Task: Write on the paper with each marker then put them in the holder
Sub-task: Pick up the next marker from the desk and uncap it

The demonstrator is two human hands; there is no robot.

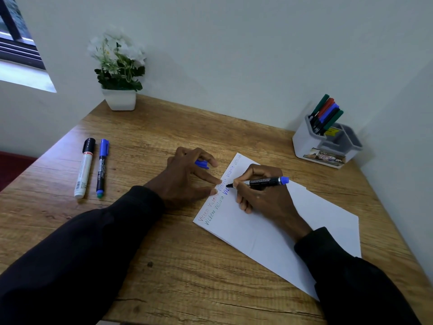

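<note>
My right hand grips an uncapped blue marker with its tip on the white paper, beside fresh blue letters. Two rows of coloured words run along the paper's left edge. My left hand presses two fingertips on that edge and holds the blue cap under its fingers. A white marker with a black cap and a capped blue marker lie side by side at the left of the desk. The grey-white holder at the back right has several markers standing in it.
A white pot of white flowers stands at the desk's back left corner. Walls close the desk off behind and on the right. The wooden desk has bare surface in front of the paper. A window is at the upper left.
</note>
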